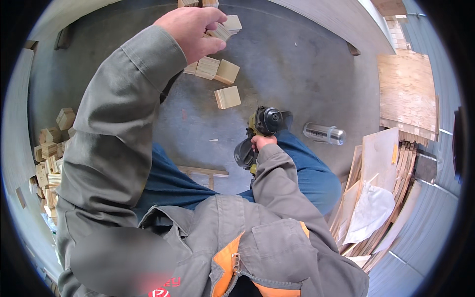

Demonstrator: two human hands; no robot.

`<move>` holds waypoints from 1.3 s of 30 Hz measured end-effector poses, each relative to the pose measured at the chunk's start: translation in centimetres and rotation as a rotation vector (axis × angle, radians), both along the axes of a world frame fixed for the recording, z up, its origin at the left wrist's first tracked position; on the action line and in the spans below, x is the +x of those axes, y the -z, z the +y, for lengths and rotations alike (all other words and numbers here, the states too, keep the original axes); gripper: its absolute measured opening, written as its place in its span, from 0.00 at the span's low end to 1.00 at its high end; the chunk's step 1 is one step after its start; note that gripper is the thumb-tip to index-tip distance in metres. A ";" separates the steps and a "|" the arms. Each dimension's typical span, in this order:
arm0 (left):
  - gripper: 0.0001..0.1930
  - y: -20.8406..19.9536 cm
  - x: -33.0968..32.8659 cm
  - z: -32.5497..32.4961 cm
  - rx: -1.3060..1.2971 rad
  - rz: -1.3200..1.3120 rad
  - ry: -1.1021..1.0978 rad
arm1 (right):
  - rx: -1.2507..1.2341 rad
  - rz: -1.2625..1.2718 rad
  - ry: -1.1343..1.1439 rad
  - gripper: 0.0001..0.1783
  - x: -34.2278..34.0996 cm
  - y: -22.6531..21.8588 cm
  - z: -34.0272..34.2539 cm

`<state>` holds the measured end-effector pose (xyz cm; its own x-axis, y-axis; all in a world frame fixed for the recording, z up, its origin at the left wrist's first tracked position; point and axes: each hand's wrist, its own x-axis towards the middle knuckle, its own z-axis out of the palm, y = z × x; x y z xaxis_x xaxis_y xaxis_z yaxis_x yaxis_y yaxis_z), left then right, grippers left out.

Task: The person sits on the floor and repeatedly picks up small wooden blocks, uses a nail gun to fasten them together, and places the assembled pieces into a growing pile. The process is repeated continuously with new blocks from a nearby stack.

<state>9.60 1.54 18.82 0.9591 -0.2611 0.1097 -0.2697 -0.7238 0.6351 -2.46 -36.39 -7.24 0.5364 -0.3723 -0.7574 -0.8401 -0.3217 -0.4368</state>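
Observation:
My left hand [195,32] reaches out at the top of the view, thumb and fingers apart. Between them shows a pale wooden block [220,32], close to a second wooden block [232,23]; whether the fingers touch it I cannot tell. My right hand [263,141] is wrapped round the handle of a yellow and black nail gun [267,121] with a round magazine, beside my right knee. Nearer me than the left hand, a loose wooden block [227,97] lies on the grey floor, and several more blocks [208,68] sit together beyond it.
A heap of wooden blocks [51,151] lies at the left. A steel flask [324,133] rests on its side right of my knee. Stacked boards [381,158] with a white bag [371,210] stand at the right. A wooden strip frame [210,172] is between my legs.

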 end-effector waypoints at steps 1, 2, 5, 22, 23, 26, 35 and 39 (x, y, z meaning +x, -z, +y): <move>0.25 0.2 0.0 0.3 0.043 0.002 -0.004 | 0.003 -0.014 -0.028 0.07 0.3 -0.2 0.0; 0.25 0.4 -0.1 0.5 0.093 0.007 -0.009 | 0.012 -0.023 -0.057 0.07 0.6 -0.6 0.3; 0.26 0.8 -0.5 0.6 0.117 0.010 -0.021 | 0.051 -0.100 -0.131 0.09 1.5 -1.8 1.1; 0.27 1.1 -0.5 0.4 0.219 0.129 0.058 | 0.192 -0.311 -0.231 0.10 3.5 0.9 5.3; 0.27 1.2 -0.5 0.6 0.233 0.131 0.063 | 0.154 -0.379 -0.280 0.10 3.8 0.8 5.7; 0.24 2.2 -0.5 0.7 0.198 -0.009 0.042 | 0.180 -0.381 -0.204 0.11 4.5 -0.4 5.6; 0.24 2.3 -0.2 -0.4 0.229 0.034 0.044 | 0.052 -0.066 -0.066 0.05 2.4 0.3 0.9; 0.26 2.3 0.4 -1.8 0.263 0.142 0.078 | -0.069 0.159 -0.106 0.07 -0.6 4.3 -1.8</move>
